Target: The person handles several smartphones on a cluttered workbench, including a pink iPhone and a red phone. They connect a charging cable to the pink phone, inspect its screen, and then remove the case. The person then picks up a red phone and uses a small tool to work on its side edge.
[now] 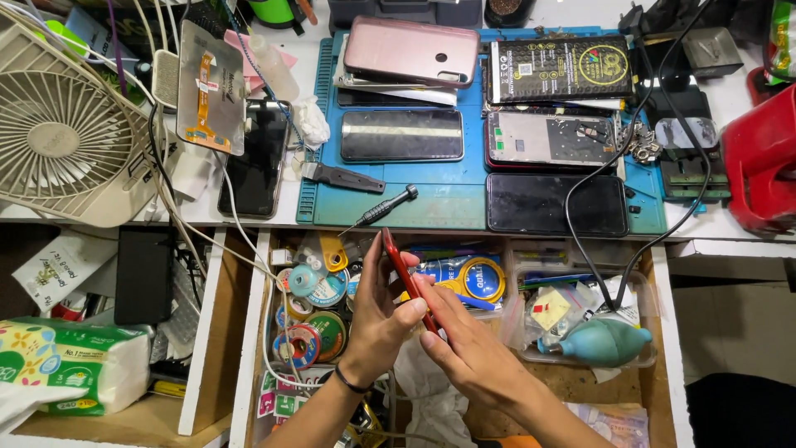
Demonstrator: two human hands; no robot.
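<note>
A blue work mat (431, 207) covers the bench, carrying several dark phones, a pink phone (412, 51) at twelve o'clock and a small screwdriver (383, 207). A white fan (62, 137) stands at nine o'clock, a tissue pack (66, 365) at eight, a teal dust blower (599, 342) at four, a red box (761, 162) at three.

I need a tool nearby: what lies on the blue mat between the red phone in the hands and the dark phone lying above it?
In the head view, a small black-handled screwdriver lies on the blue mat between the red phone and the dark phone.
</note>
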